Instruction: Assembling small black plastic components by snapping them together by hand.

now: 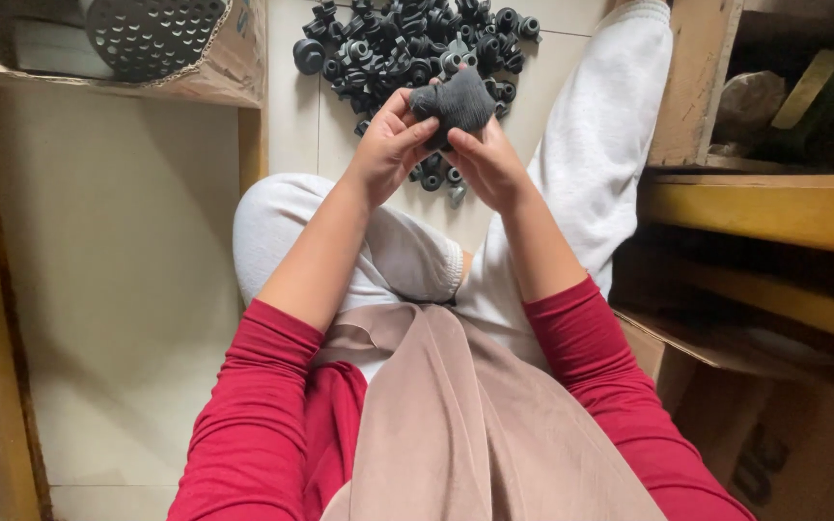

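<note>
Underneath everything lies a pale tiled floor (127, 289), smooth and hard, flanked by wooden shelving (774, 207) and a worn cardboard box (224, 68). Ahead of the person's knees sits a heap of small black rubber parts (407, 43), ribbed, round and matte. Above its near edge, the left hand (388, 145) and right hand (489, 164) both have their grip closed on a dark grey cloth (456, 101) bunched between the fingertips. It looks soft, light and limp, probably best pinched at a fold.
</note>
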